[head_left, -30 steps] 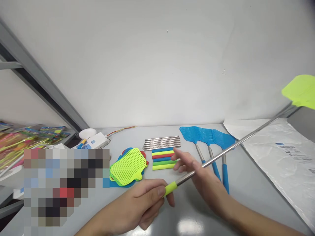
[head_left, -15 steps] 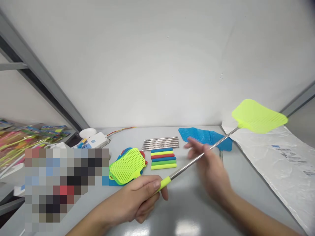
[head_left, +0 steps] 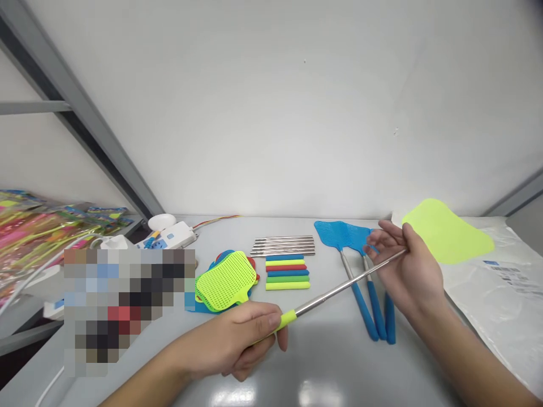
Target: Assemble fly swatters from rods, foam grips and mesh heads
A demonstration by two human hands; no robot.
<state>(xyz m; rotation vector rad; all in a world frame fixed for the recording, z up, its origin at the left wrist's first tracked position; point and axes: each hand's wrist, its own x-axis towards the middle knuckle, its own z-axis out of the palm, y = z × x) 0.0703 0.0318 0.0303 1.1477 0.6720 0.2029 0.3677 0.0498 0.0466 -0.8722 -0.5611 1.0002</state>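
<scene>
My left hand (head_left: 248,342) is wrapped round the yellow-green grip (head_left: 287,320) of a telescopic fly swatter. Its metal rod (head_left: 339,291) slants up to the right, reaching my right hand (head_left: 409,274). There the thumb lies over the rod close to the head, while the other fingers are loosely curled. Beyond that hand shows the plain-looking yellow-green swatter head (head_left: 449,234), its neck hidden. Behind and below the rod, several blue fly swatters (head_left: 361,308) lie on the table, partly covered by my right hand.
A pile of loose swatter heads (head_left: 227,280) lies left of centre. Metal rods (head_left: 284,246) and coloured grips (head_left: 287,273) lie in rows beside it. A white plastic bag (head_left: 487,305) covers the right side. Power strip (head_left: 173,237) and packaged goods (head_left: 46,237) are at left.
My right hand has moved right along the rod to near the swatter head, which has dropped lower. My left hand keeps its hold. The blue swatters' handles have come into sight.
</scene>
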